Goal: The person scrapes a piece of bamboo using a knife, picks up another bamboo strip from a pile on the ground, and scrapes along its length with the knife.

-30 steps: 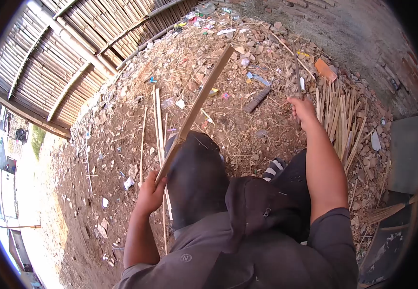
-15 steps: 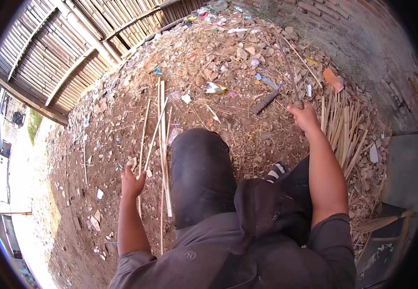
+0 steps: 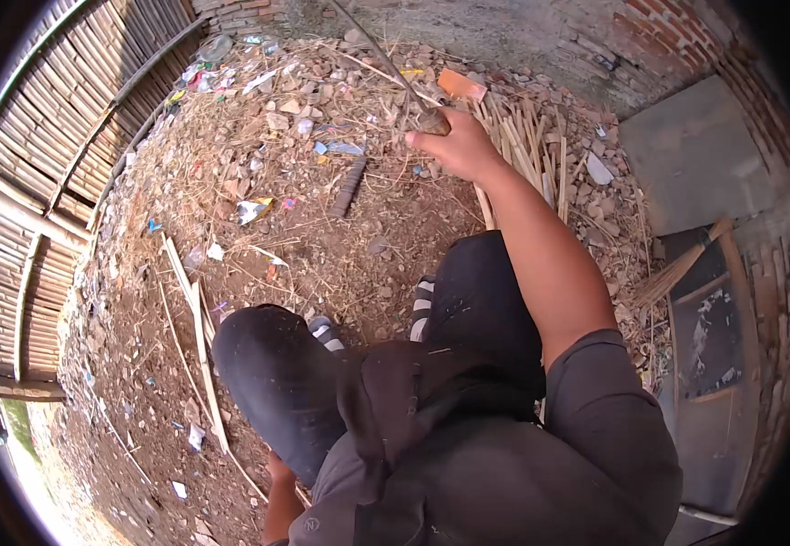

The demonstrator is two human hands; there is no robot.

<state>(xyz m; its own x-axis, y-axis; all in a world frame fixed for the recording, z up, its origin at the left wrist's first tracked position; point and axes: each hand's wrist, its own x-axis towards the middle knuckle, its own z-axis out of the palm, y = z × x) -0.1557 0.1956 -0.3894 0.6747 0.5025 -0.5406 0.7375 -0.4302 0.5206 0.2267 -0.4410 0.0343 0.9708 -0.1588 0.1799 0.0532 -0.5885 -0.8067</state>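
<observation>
R hand point(image 3: 460, 144) clenched round tool handle point(image 3: 432, 121); L hand point(image 3: 278, 470) mostly hidden, can't tell grip.

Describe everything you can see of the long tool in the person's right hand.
The tool has a thick brown handle, apparently wood, and a long, narrow, dark shaft that looks like metal. The right hand grips the handle, partly covering it. The shaft slants away to the upper left, passing in front of the wall in this view. Its far end reaches the picture's top edge, so the tip's shape can't be told.
</observation>
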